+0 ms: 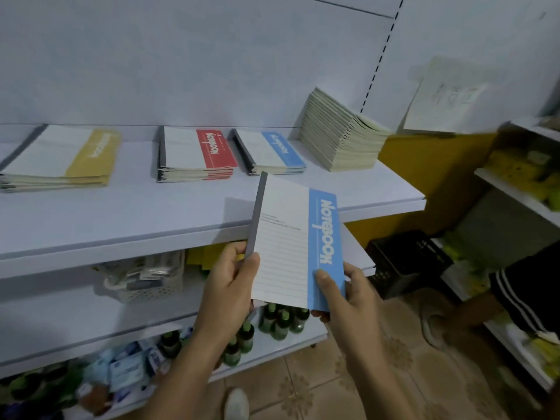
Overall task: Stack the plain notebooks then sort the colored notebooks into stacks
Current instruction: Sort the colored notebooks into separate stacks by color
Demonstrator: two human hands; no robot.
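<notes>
Two hands hold one blue-banded notebook (295,244) by its near end, left hand (230,283) clamped on the grey spine side, right hand (342,295) pinching the blue corner; its long axis points up and away toward the blue stack (271,151) on the top shelf (181,207), just beyond its far edge; the right hand seems nearer; cover white, ruled, "Notebook" on blue.

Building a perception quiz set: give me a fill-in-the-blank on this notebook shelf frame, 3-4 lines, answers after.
1. Both hands, left hand and right hand, hold a notebook with a ____ band.
2. On the top shelf, the red stack lies between the yellow stack and the ____ stack.
3. The plain stack stands at the shelf's ____ end.

Missing words: blue; blue; right
</notes>
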